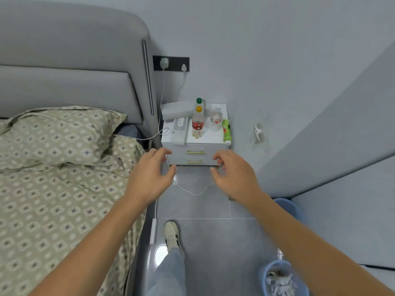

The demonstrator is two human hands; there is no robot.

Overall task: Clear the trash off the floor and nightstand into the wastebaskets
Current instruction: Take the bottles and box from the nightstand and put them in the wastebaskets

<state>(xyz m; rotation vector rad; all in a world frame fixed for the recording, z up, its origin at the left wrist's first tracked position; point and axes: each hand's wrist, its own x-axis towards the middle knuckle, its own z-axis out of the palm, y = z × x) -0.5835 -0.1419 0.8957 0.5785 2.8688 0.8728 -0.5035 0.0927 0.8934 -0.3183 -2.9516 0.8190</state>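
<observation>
A white nightstand (208, 136) stands in the corner by the bed. On it are a plastic bottle with a red label (198, 120), a clear cup (215, 119), a green tube (226, 130) and small scraps (197, 135) at the bottle's base. My left hand (149, 178) and my right hand (233, 175) hover in front of the drawers, fingers spread, holding nothing. A blue wastebasket (265, 274) with crumpled paper inside sits at the lower right. A second blue wastebasket (287, 207) shows partly behind my right forearm.
The bed with a patterned sheet (53, 189) fills the left side. A white cable (192, 192) loops across the grey floor. A power strip (153, 230) lies beside the bed. My shoe (172, 232) is on the floor. A grey wall panel (331, 146) runs along the right.
</observation>
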